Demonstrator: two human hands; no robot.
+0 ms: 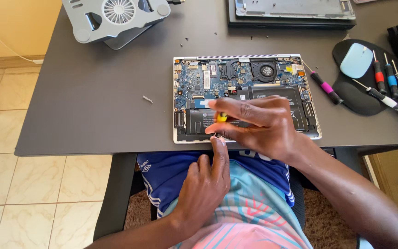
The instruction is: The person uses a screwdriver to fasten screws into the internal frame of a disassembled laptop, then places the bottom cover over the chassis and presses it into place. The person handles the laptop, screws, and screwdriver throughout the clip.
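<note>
Laptop (247, 97), opened up with its bottom cover off, lies on the dark table (97, 92) right in front of me, its blue circuit board, fan and black battery exposed. My right hand (259, 122) hovers over the near edge of the battery, fingers pinched shut around a small yellow-handled screwdriver (221, 117) that points down at the laptop's front rim. My left hand (206, 184) comes up from my lap, index finger stretched out and touching that same rim just beside the screwdriver's tip, the other fingers curled and holding nothing. Off to the right, a pink-handled screwdriver (325, 86) lies by the laptop, and more screwdrivers rest beside a pale blue mouse (356, 60) on a black mouse pad (353, 94). A grey cooling stand (116, 16) sits at the table's far left.
</note>
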